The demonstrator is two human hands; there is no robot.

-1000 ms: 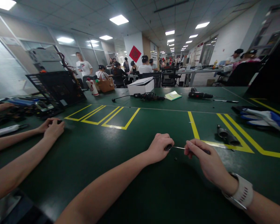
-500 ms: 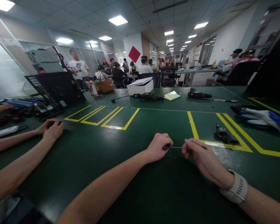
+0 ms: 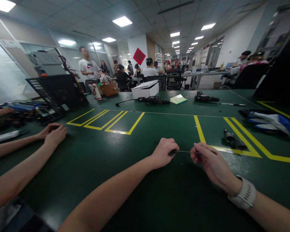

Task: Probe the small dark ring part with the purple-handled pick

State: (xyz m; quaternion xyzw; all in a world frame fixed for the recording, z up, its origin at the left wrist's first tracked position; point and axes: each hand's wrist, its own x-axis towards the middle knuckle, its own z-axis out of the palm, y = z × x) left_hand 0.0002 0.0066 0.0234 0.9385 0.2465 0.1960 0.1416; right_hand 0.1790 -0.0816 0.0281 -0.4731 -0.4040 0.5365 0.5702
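My left hand (image 3: 164, 152) is closed in a fist around a small dark round part (image 3: 172, 152) just above the green table (image 3: 125, 151). My right hand (image 3: 209, 161), with a white wristband, pinches the handle of a thin screwdriver (image 3: 183, 151) whose metal shaft runs left into that part. The two hands are a few centimetres apart. A tiny dark screw (image 3: 181, 164) lies on the mat just below them.
A co-worker's two hands (image 3: 53, 132) rest on the table at left, near a black computer case (image 3: 56, 93). Two metal cylinders (image 3: 234, 139) lie right of me, blue-white gloves (image 3: 272, 120) further right. A white box (image 3: 146, 89), power drill (image 3: 205, 97) and brown handbag (image 3: 109, 87) stand at the back.
My hands have stayed almost in place; the right hand shifted slightly left and turned a little on the screwdriver. A standing person in the background walked to the right.
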